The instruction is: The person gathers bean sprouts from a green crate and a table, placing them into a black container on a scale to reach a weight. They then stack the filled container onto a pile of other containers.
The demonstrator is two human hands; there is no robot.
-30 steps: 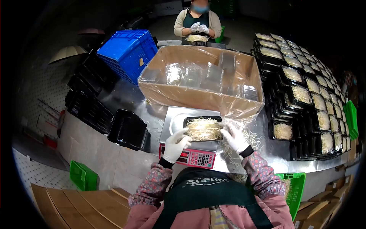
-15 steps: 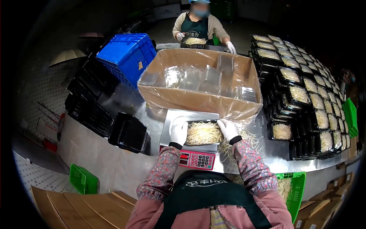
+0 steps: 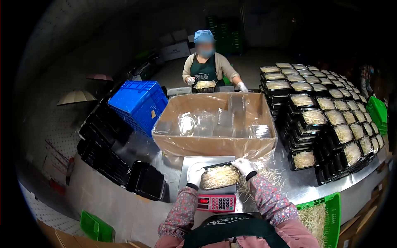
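Observation:
Both gloved hands hold a black tray of bean sprouts [image 3: 220, 177] over the steel platform of a scale [image 3: 186, 167]. My left hand [image 3: 196, 176] grips the tray's left end, and my right hand [image 3: 244, 166] has its fingers closed on the upper right corner. The tray tilts a little, its right end farther from me. Below it, the scale's red panel [image 3: 216, 203] shows lit red digits and a keypad. Loose sprouts [image 3: 264, 182] lie on the steel table just right of my right hand.
Beyond the scale stands a plastic-lined cardboard box [image 3: 215, 145] of clear lids. Filled trays [image 3: 304, 159] are stacked at right, black trays [image 3: 145, 180] at left near a blue crate [image 3: 136, 101]. A green basket [image 3: 331, 219] holds sprouts. A person [image 3: 205, 68] works opposite.
The head view has tilted up, so everything sits lower in the picture. The tray has turned slightly, its right end swinging away from me. Both hands keep their hold.

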